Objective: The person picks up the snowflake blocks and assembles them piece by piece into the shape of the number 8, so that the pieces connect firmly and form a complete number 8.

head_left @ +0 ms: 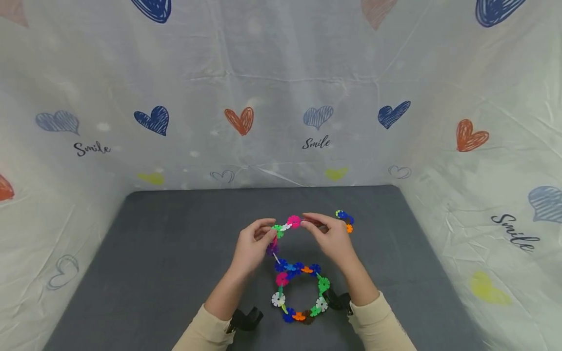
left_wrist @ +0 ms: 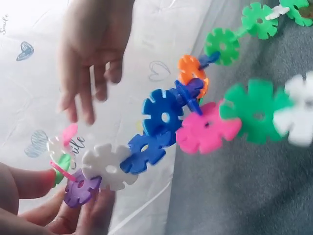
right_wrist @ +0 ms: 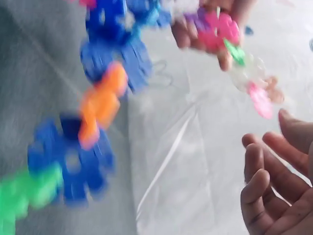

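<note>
Slotted plastic snowflake discs are linked into a closed ring (head_left: 323,284) on the table, with a curved chain (head_left: 273,249) rising from its far left side. My left hand (head_left: 252,246) pinches this chain by its green and pink discs; the left wrist view shows the thumb at a green disc (left_wrist: 61,168) and fingers behind the purple disc (left_wrist: 82,191). A pink disc (head_left: 294,222) forms the chain's free end. Close to its right is my right hand (head_left: 328,239), its fingers loosely bent; in the right wrist view they stand apart from the pink disc (right_wrist: 260,100) and hold nothing.
A short curved strip of blue, orange and yellow-green discs (head_left: 345,215) lies beyond my right hand. Under everything is a dark grey tabletop (head_left: 184,243). A white cloth with printed hearts (head_left: 272,58) encloses the back and sides. Black wrist mounts (head_left: 247,319) sit near the ring.
</note>
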{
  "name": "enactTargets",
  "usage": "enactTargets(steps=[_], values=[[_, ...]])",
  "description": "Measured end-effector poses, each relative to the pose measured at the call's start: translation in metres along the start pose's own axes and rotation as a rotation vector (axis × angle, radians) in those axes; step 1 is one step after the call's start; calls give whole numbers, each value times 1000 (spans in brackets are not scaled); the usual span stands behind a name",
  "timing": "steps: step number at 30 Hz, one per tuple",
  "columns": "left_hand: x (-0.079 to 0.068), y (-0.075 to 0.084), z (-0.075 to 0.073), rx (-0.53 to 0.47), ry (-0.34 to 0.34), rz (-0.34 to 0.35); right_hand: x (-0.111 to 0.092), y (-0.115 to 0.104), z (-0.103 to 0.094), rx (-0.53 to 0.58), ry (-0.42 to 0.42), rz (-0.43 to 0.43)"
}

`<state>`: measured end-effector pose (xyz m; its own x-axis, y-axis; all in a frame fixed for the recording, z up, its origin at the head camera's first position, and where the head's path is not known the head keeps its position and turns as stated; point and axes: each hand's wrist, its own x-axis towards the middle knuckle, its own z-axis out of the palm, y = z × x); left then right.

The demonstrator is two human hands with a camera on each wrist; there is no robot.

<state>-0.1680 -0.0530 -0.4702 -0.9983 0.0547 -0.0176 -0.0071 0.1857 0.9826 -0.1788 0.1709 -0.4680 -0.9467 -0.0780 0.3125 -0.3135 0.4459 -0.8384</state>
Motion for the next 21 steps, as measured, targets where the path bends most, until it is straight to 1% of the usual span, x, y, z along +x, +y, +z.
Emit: enactTargets(steps=[3,6,8,9,12,15,17,21], values=[[3,-3,-2,-58,-60,-43,1,14,-11,-53,10,59],[7,-6,-5,-158,-103,-108,1,35,-23,-125,27,137],[9,-7,-6,-205,-115,-130,0,51,-32,-163,41,209],[9,-8,-7,-209,-113,-131,-1,60,-36,-176,52,249],[11,-9,-9,-169,-88,-132,-2,83,-46,-202,109,384],[12,-9,-9,-102,-50,-131,-4,102,-53,-235,159,477],[12,-9,-8,-64,-16,-130,-4,111,-55,-251,172,511],[10,-9,-8,-20,41,-107,-4,125,-56,-282,162,543]])
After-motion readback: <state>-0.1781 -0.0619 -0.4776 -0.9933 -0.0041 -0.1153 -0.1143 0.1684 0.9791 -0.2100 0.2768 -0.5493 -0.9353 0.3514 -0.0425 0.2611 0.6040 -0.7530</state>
